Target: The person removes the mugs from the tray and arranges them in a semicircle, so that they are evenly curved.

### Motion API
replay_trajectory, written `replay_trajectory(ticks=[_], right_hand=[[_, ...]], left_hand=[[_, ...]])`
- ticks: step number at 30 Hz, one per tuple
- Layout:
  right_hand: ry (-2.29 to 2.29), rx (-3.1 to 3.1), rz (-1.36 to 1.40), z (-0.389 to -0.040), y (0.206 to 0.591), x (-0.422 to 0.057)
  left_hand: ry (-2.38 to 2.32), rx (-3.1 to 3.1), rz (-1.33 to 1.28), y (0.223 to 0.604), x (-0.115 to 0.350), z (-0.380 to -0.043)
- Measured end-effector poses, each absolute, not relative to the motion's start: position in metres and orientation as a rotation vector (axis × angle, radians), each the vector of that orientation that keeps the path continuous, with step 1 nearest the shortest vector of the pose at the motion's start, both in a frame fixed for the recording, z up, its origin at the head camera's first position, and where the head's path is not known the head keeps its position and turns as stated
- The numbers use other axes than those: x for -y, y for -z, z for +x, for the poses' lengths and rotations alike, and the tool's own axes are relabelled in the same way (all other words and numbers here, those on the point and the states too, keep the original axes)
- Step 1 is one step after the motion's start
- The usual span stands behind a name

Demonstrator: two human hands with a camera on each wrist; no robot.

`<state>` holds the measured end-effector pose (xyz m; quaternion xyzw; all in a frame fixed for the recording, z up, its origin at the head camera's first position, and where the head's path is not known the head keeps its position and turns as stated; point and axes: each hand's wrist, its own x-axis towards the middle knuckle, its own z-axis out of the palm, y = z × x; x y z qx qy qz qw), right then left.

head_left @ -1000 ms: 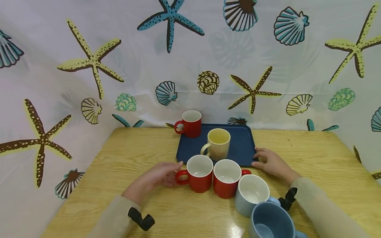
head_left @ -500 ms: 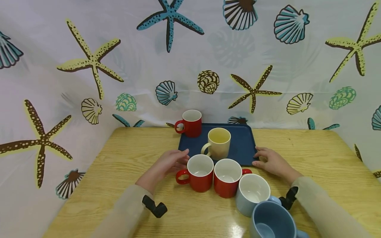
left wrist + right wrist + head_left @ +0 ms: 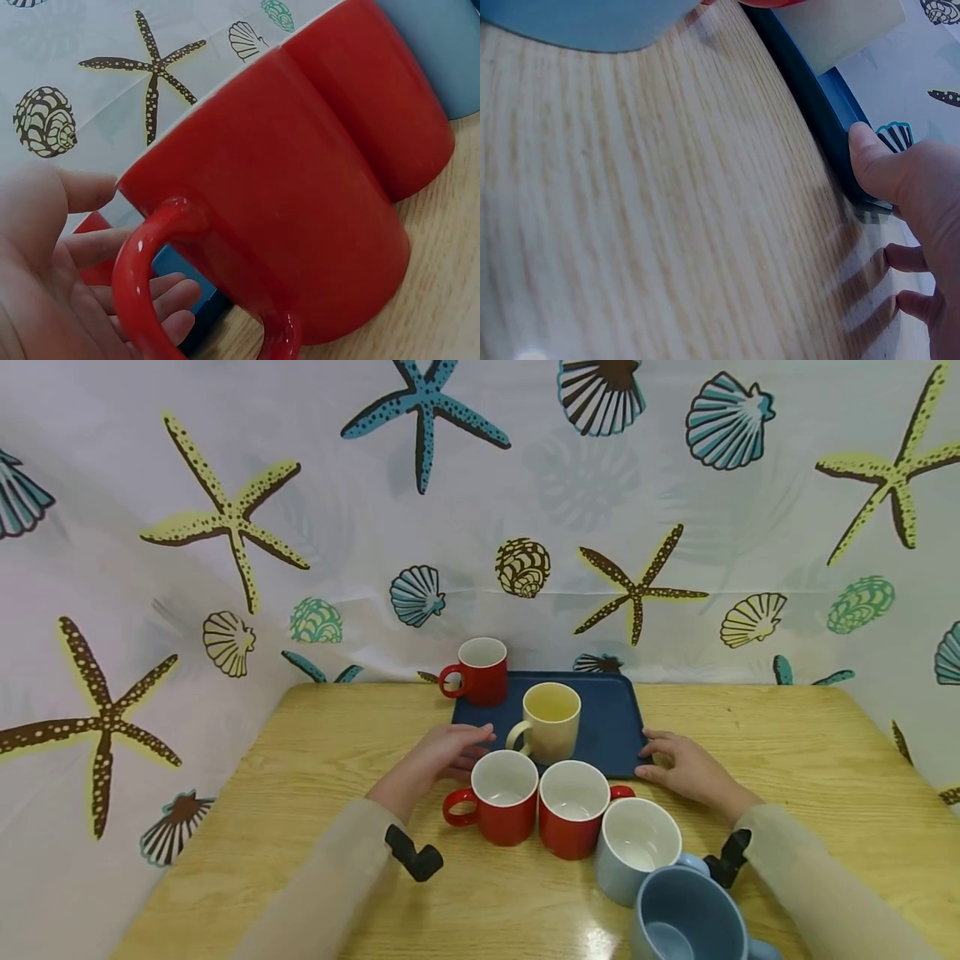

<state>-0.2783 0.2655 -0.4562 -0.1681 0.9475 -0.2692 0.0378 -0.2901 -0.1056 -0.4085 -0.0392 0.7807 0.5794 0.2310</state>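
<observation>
My left hand (image 3: 437, 758) reaches in behind the left front red mug (image 3: 504, 817), fingers extended over the front left part of the blue tray (image 3: 607, 718). In the left wrist view this hand (image 3: 90, 270) shows beyond the red mug handle (image 3: 135, 277), with nothing between thumb and fingers. My right hand (image 3: 686, 772) holds the tray's front right corner; in the right wrist view the thumb (image 3: 870, 150) lies on the rim while two fingertips rest beside it on the table. On the tray stand a cream mug (image 3: 553, 731) and, at the back left, another red mug (image 3: 486, 681).
Beside the left front red mug stands a second red mug (image 3: 572, 818), close to a pale blue mug (image 3: 626, 868). A darker blue mug (image 3: 678, 914) sits nearest the front. The wooden table (image 3: 337, 727) ends at a shell-patterned cloth (image 3: 315, 485).
My left hand has moved from beside the left front red mug's handle, forward and right, to over the tray's edge. The right hand stays at the tray corner; the mugs have not moved.
</observation>
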Motion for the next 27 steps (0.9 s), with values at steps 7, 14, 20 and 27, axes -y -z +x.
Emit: replay_trajectory(ticks=[7, 14, 20, 27], right_hand=[[0.835, -2.893, -0.490, -0.279, 0.456, -0.265], [0.840, -2.891, -0.475, -0.279, 0.458, -0.266], [0.846, -2.894, -0.483, -0.279, 0.458, -0.266], [0.852, -2.893, -0.482, -0.278, 0.457, -0.266]], left_hand=[[-1.551, -2.160, -0.078, 0.409, 0.096, -0.298], [-1.537, -2.137, -0.123, 0.405, 0.085, -0.298], [-1.520, -2.108, -0.154, 0.402, 0.080, -0.300], [-1.477, -2.074, -0.174, 0.400, 0.075, -0.304]])
